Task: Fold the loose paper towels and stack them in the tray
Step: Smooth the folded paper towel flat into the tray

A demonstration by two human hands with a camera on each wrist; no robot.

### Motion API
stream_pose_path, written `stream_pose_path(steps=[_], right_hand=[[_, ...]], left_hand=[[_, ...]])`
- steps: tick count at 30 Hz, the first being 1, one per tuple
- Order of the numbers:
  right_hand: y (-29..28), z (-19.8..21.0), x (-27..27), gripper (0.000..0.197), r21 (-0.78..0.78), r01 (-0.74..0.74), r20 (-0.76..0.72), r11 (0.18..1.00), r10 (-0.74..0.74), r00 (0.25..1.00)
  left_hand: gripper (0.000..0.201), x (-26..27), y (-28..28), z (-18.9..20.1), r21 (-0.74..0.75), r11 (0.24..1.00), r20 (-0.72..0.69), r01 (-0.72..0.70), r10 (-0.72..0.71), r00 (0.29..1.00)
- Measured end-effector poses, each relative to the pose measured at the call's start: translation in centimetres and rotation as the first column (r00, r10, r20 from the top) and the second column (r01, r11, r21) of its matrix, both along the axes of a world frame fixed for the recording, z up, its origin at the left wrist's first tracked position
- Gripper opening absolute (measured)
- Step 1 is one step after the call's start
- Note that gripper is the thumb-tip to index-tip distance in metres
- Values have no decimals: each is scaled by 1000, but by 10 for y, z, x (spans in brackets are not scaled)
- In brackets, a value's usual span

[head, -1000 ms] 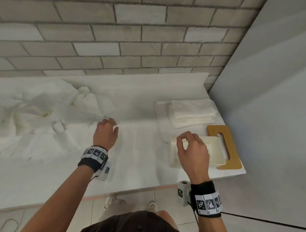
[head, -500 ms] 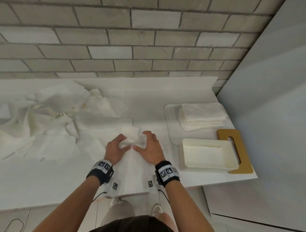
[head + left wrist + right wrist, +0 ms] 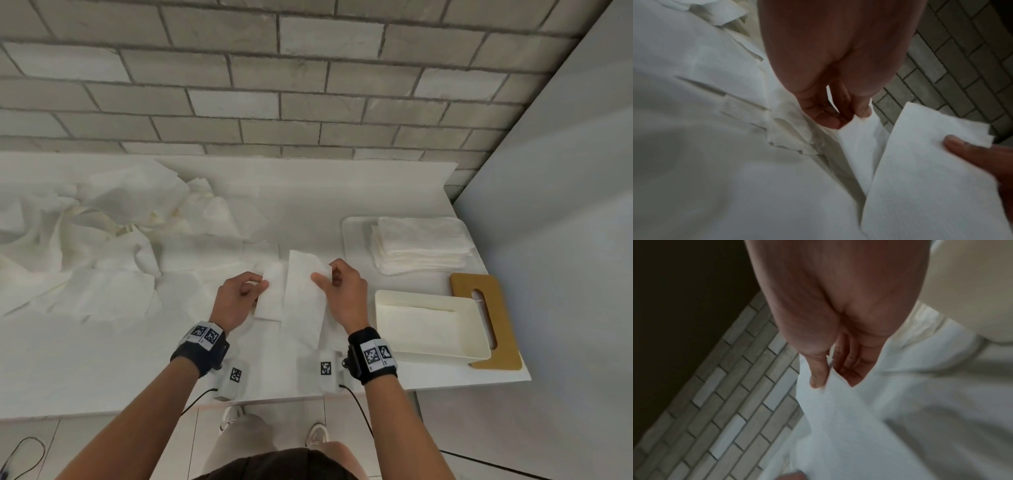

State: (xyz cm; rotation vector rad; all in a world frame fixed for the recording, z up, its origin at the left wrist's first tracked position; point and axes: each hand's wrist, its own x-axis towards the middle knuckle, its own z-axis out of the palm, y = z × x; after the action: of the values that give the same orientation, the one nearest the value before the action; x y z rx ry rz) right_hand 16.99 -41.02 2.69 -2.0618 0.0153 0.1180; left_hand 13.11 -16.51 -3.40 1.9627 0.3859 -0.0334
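A white paper towel hangs lifted above the counter, creased lengthwise down its middle. My left hand pinches its left top corner between thumb and fingers. My right hand pinches its right top edge. A flat white tray at the right holds a stack of folded towels. A pile of loose crumpled towels covers the counter's left side.
A deep cream bin stands in front of the tray on a brown board with a slot. A brick wall runs behind the counter and a grey panel bounds it on the right. The counter's front edge is near my wrists.
My right hand came from the cream bin to the counter's middle. Both hands took one towel by its top corners and lifted it, and it now hangs between them.
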Motion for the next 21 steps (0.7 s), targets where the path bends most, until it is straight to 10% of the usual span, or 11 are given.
stream_pose_path(steps=[7,13,21], right_hand=[[-56,77,-27,75,140,-79,214,987,48,976],[-155,54,-43,42,-211,164,370,964,-76,926],[-202,2,-87,13,-637,173,224,751,-34,974]], left_hand=[[57,5,-16,0,73,997,-4,25,-24,1000],[52,2,-41,6,151,966,54,209,-219,974],[31,2,-77,13,246,939,96,242,-271,958]])
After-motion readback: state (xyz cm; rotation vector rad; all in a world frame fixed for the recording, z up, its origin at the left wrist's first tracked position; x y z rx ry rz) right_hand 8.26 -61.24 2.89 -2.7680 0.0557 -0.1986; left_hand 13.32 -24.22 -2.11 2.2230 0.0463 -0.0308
